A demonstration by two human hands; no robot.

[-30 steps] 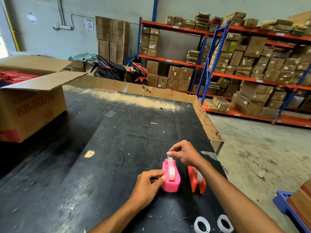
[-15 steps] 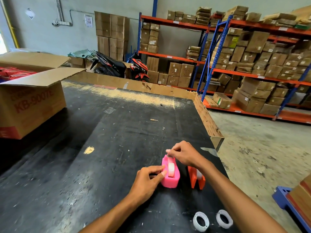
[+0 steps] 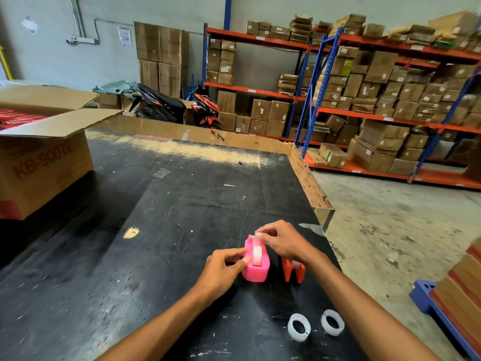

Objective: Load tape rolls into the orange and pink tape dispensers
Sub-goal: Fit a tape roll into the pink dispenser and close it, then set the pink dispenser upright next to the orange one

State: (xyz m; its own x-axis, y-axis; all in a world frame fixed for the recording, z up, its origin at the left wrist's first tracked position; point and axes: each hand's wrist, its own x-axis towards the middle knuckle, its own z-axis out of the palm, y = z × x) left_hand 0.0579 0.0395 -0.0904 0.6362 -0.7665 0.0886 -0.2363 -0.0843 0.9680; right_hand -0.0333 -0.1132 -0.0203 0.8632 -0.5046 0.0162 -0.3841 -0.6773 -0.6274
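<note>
White tape rolls, pink dispenser in both hands on a black worktable.

Nearest the camera, two white tape rolls (image 3: 298, 327) (image 3: 332, 322) lie flat on the black table (image 3: 156, 243), just beside each other. Beyond them the left hand (image 3: 221, 273) braces the pink tape dispenser (image 3: 255, 264) with thumb and fingers against its side, a white roll (image 3: 257, 255) seated inside; the right hand (image 3: 282, 242) pinches the tape end at the dispenser's far tip. Just beside stands the orange tape dispenser (image 3: 292, 272). Far left sits an open cardboard box (image 3: 44, 165).
</note>
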